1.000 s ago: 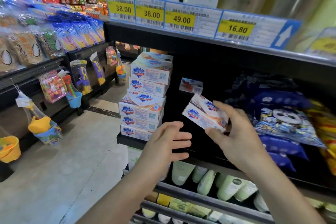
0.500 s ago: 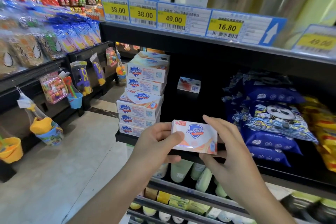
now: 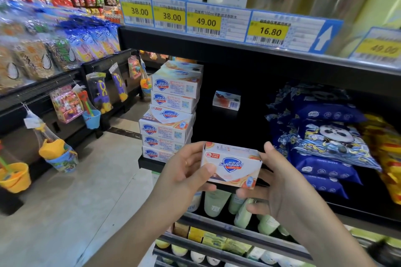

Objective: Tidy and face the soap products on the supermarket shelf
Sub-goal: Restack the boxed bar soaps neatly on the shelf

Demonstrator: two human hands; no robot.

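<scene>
A white Safeguard soap box (image 3: 234, 167) with a blue shield logo is held in front of the black shelf (image 3: 149, 163), its printed face toward me. My left hand (image 3: 184, 173) grips its left end, thumb across the front. My right hand (image 3: 280, 182) grips its right end, fingers behind and under it. To the left stands a tall stack of Safeguard boxes (image 3: 169, 115) at the shelf's left end, some turned askew. A single small soap box (image 3: 226, 101) sits alone further back on the shelf.
Blue panda-print packs (image 3: 325, 143) and yellow packs (image 3: 388, 154) fill the shelf's right side. Yellow price tags (image 3: 206, 21) line the shelf above. Pale green bottles (image 3: 219, 201) lie on the shelf below. Toy buckets (image 3: 56, 154) hang along the aisle at left.
One second ago only my right hand held the box up near the shelf's dark middle. Both hands now hold it lower and closer, turned face-on toward me.
</scene>
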